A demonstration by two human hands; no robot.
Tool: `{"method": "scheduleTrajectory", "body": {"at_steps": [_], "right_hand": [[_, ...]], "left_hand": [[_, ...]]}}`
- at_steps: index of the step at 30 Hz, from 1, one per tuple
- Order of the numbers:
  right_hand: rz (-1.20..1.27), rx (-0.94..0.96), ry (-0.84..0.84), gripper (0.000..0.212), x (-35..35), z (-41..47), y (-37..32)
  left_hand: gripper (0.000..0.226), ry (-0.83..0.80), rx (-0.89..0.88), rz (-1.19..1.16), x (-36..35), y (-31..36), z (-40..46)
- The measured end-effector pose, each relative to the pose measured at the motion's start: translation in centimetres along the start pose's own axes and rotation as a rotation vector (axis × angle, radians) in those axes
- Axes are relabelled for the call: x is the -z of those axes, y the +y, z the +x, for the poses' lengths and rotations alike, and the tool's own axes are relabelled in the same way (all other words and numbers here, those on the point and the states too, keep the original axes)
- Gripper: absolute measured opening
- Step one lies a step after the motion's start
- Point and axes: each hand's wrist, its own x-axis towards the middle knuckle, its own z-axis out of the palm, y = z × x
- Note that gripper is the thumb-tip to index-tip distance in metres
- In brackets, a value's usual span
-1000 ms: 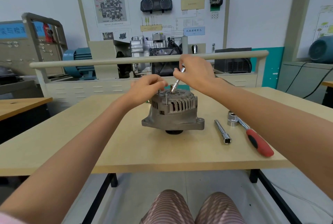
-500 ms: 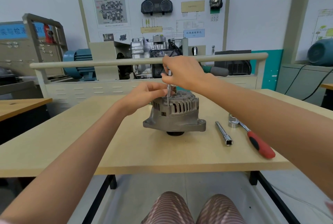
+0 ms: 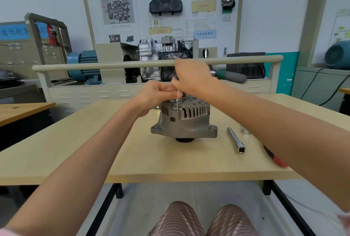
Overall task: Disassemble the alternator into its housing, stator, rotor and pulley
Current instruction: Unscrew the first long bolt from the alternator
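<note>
The grey alternator (image 3: 184, 122) stands on the wooden table (image 3: 94, 141) with its black pulley (image 3: 184, 139) underneath. A thin metal shaft (image 3: 177, 104) rises upright from the top left of the housing. My left hand (image 3: 155, 93) pinches the top of that shaft with curled fingers. My right hand (image 3: 191, 76) is just above it and grips the head of a tool whose green and grey handle (image 3: 231, 76) sticks out to the right. Where the tool meets the shaft is hidden by my fingers.
A steel extension bar (image 3: 236, 140) and a silver socket (image 3: 245, 130) lie right of the alternator. A red-handled tool (image 3: 275, 158) is partly hidden under my right forearm. A beige rail (image 3: 94, 66) and a training bench stand behind the table.
My right hand swung the tool from a tilt to upright over the shaft, and its handle now points right. My left hand closed in on the shaft's top.
</note>
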Motion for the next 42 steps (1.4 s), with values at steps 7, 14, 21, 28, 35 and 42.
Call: {"method": "scheduleTrajectory", "body": {"at_steps": [7, 14, 21, 28, 35, 42], "right_hand": [[-0.218, -0.012, -0.013, 0.025, 0.6, -0.2, -0.2], [-0.248, 0.151, 0.036, 0.038, 0.8, -0.2, -0.9], [-0.119, 0.164, -0.022, 0.027, 1.1, -0.3, -0.7], [-0.303, 0.052, -0.069, 0.015, 1.5, 0.3, -2.3], [-0.017, 0.133, -0.071, 0.028, 1.2, 0.1, -0.8], [0.498, 0.147, -0.166, 0.022, 1.1, -0.2, -0.2]], "left_hand": [[0.029, 0.203, 0.015, 0.126, -1.8, 0.6, 0.3], [0.016, -0.134, -0.012, 0.011, -0.2, 0.2, -0.6], [0.012, -0.03, 0.029, -0.019, -0.5, 0.3, -0.5], [0.028, 0.411, 0.14, 0.33, -3.8, 0.9, 0.2], [0.012, 0.081, 0.068, 0.237, -1.7, 1.1, -0.6], [0.014, -0.053, 0.013, 0.057, -0.7, 0.5, -0.7]]}}
